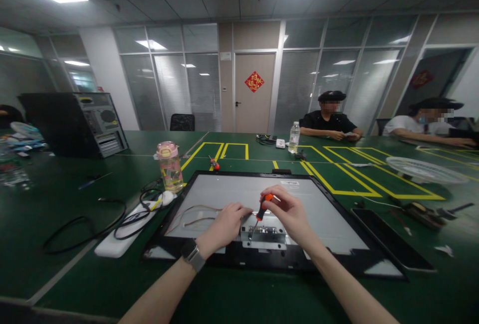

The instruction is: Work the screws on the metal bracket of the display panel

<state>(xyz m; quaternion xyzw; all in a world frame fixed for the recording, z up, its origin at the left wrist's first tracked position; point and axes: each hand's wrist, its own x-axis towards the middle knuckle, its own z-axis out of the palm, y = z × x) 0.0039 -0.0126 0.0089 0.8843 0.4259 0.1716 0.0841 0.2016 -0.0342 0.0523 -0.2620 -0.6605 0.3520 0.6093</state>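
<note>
I had the right hand (290, 209) pinching a red-and-black screwdriver (260, 211) by its handle, fingers closed, shaft slanting down to seven o'clock with its tip at the metal bracket (264, 245); the tilt probably suited the reach. Left hand (227, 220) lay at the bracket's ten o'clock, fingertips at its edge, likely bracing it; couldn't tell whether they gripped. Bracket sat near the six o'clock edge of the flat panel (325, 217), close to me, presumably for easy access. Panel lay flat on the green table (209, 304), which I'd guess kept it stable. Around it: white power strip (123, 234) at nine, pink-lidded bottle (170, 169) at ten, clear bottle (294, 138) at one, dark slab (392, 239) at three.
</note>
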